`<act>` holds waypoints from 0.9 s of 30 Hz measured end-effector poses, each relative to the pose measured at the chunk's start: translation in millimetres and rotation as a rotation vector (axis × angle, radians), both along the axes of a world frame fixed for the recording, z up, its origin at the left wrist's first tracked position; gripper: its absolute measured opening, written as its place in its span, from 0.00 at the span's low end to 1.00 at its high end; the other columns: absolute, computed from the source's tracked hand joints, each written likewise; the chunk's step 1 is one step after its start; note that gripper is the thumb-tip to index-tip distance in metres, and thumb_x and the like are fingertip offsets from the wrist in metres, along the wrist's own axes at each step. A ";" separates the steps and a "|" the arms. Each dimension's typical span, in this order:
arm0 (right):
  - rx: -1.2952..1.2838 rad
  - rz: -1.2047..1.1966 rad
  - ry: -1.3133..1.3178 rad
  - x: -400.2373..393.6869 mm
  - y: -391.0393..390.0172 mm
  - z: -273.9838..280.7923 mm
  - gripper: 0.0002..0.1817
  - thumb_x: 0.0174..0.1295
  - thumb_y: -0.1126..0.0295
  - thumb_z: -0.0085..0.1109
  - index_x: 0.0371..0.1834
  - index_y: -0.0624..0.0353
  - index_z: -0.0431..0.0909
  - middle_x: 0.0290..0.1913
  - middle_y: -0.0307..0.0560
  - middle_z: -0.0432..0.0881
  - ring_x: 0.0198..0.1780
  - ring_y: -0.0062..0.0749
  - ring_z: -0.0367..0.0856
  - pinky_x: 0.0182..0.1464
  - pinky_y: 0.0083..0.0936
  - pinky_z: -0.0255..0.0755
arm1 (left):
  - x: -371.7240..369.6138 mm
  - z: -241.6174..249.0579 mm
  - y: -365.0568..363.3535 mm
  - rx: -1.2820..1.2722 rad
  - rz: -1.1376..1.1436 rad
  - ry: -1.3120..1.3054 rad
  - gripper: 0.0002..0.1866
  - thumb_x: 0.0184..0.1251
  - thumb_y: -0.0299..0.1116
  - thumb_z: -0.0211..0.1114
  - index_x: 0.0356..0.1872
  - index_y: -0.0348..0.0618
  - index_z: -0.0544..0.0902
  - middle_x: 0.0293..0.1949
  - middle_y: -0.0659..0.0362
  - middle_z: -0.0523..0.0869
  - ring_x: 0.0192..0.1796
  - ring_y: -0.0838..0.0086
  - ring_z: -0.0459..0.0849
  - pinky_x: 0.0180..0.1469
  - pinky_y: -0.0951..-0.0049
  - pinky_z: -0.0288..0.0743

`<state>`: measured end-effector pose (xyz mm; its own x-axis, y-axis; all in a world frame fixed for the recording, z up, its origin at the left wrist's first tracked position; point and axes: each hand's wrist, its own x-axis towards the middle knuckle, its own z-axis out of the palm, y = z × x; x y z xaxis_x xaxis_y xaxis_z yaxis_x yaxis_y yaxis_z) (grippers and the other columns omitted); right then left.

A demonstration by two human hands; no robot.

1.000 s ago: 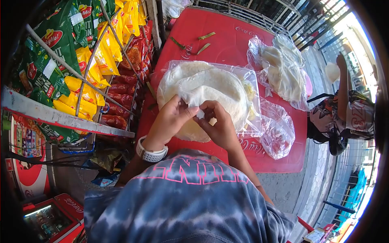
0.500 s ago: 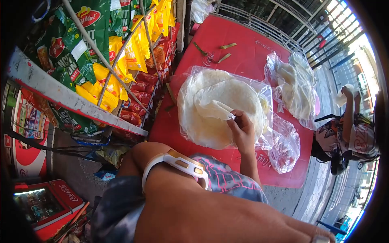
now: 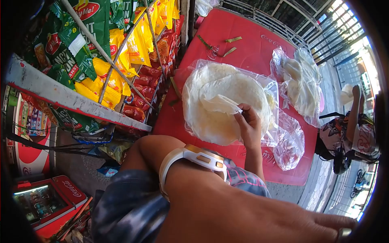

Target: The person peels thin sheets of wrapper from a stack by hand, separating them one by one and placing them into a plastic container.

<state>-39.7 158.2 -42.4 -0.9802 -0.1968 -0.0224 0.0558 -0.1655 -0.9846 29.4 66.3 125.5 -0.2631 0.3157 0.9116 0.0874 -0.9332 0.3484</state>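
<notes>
On the red table (image 3: 243,40), right hand (image 3: 249,125) pinching a wrapper sheet (image 3: 216,103) off the stack (image 3: 214,125). Left hand (image 3: 263,218) raised near camera, fingers seemingly loose. Peeling next, gently, likely.

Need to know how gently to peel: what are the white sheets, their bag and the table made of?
Sheets: thin, matte, floury dough wrappers by the look, limp where the right hand lifts one. Bag: clear glossy plastic film, crinkled. Table: smooth red surface, likely moulded plastic.

Sunlit red table (image 3: 243,36), snack rack (image 3: 101,60)
</notes>
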 end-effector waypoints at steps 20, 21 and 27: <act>-0.436 -0.121 -0.329 -11.3 7.2 18.0 0.07 0.58 0.73 0.48 0.38 0.61 0.72 0.32 0.39 0.76 0.31 0.17 0.74 0.32 0.14 0.69 | -9.8 -10.5 -51.5 -0.090 0.269 0.122 0.06 0.56 0.30 0.58 0.28 0.40 0.81 0.32 0.59 0.77 0.30 0.73 0.74 0.30 0.76 0.69; -0.457 -0.145 -0.341 -12.9 6.6 21.5 0.07 0.58 0.73 0.49 0.38 0.61 0.72 0.32 0.39 0.76 0.32 0.18 0.74 0.33 0.14 0.69 | -10.6 -10.2 -50.9 -0.142 0.195 0.124 0.06 0.56 0.30 0.58 0.29 0.38 0.80 0.33 0.57 0.76 0.31 0.72 0.74 0.30 0.76 0.69; -0.489 -0.178 -0.353 -13.8 6.4 18.8 0.11 0.59 0.69 0.47 0.42 0.63 0.72 0.36 0.40 0.76 0.35 0.20 0.74 0.35 0.16 0.70 | 11.0 -11.8 -50.1 -0.098 0.165 -0.052 0.08 0.55 0.31 0.61 0.30 0.37 0.80 0.42 0.54 0.76 0.37 0.69 0.73 0.34 0.73 0.68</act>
